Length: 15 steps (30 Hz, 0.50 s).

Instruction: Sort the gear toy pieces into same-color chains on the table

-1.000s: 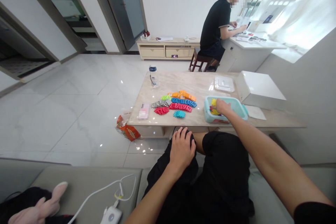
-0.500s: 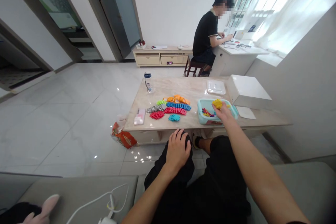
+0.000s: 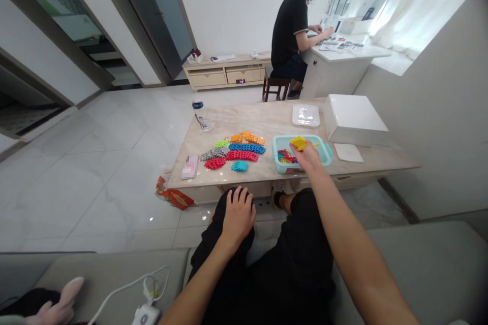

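Observation:
My right hand (image 3: 309,157) is closed on a bunch of yellow toothed plastic pieces (image 3: 298,143) above the light-blue bin (image 3: 325,155). Mixed red, blue and yellow pieces (image 3: 285,156) lie in the bin's left part. My left hand (image 3: 239,213) rests open on my left knee, with nothing in it. Sorted by colour, stacks of pieces lie on the table left of the bin: orange (image 3: 251,137), lime (image 3: 221,144), blue (image 3: 247,148), grey (image 3: 213,154), red (image 3: 242,156) and turquoise (image 3: 240,166).
On the low table (image 3: 263,117) stand a water bottle (image 3: 201,117), a clear plastic box (image 3: 305,115), a white box (image 3: 354,119) and a pink packet (image 3: 189,168). Paper (image 3: 348,153) lies by the bin. A person (image 3: 292,30) sits at a desk beyond. An orange bag (image 3: 175,198) is on the floor.
The camera view has shifted, so the table and its things appear further left. My right hand still holds the yellow pieces over the bin; the left stays on my knee.

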Available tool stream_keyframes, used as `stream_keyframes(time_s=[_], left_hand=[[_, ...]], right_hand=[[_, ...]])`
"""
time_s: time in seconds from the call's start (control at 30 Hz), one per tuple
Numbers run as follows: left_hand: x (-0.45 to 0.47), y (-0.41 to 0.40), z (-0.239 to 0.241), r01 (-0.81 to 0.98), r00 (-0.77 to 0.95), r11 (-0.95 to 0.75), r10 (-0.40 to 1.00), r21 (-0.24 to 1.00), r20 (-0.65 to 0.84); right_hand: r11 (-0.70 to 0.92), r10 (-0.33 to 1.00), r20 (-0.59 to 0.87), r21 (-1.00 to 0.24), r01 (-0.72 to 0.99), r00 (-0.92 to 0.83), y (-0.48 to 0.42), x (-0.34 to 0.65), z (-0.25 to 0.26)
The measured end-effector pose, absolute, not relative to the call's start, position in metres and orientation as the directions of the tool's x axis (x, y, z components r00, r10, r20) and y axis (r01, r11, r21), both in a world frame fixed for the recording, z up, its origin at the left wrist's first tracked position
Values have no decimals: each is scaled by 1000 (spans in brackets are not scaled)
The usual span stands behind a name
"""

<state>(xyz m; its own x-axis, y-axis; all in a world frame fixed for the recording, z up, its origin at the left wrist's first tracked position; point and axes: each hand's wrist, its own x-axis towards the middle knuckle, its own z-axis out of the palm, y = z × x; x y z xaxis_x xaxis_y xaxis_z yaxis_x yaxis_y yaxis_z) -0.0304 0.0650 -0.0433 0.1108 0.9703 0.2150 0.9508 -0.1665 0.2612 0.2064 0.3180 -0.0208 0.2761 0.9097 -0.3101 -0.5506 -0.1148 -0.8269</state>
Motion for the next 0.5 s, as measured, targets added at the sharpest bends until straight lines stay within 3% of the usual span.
stream_keyframes(time_s=[0.17,0.33,0.5], left_hand=[[-37,47,-61,943,91,-137,982,302,163],[-62,0,-99,768,-102,63,994,637,25],[-104,38,-91,433,-154,143,985,890,-83]], right_hand=[[-106,923,-309,-779,-618,231,309,160,-3],[-237,964,-265,-807,-542,-27,292,110,2],[-187,980,-145,-906,-381,-137,276,65,-9]])
